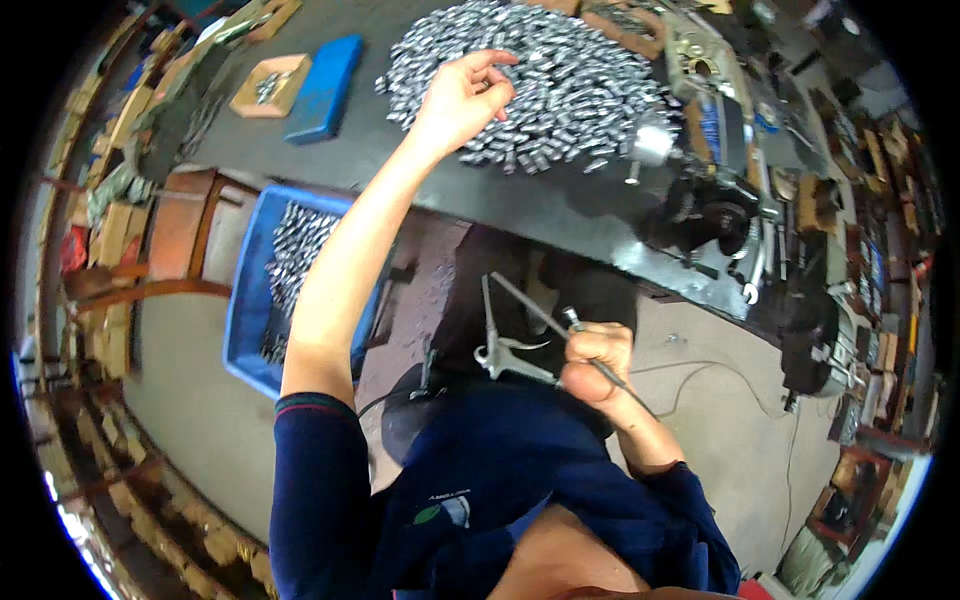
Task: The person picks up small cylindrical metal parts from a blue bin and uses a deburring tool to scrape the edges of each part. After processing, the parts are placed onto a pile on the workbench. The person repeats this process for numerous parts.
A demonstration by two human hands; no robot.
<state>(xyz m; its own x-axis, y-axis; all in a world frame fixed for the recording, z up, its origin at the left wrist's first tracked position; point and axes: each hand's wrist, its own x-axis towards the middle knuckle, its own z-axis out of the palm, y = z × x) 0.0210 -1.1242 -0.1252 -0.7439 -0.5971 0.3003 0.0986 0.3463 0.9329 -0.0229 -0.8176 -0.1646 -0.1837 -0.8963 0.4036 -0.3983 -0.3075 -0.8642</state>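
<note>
My left hand (466,98) is stretched out over a big heap of small shiny metal cylinders (560,85) on the dark bench. Its fingers are loosely bent and apart, with nothing visible between them. Close in front of my body, my right hand (598,362) is closed around a thin metal rod (530,305) that slants up to the left. A small metal cylinder (572,317) sticks up at the same hand's fingers. Beside that hand, over my lap, is an air blow gun (497,358) with its nozzle upward; whether the hand touches it, I cannot tell.
A blue crate (248,300) with many metal cylinders stands below the bench at left, near a wooden chair (180,225). On the bench are a blue lid-like tray (325,88), a small box (270,85) with parts, and at right a dark machine (722,215) and a wrench (756,268).
</note>
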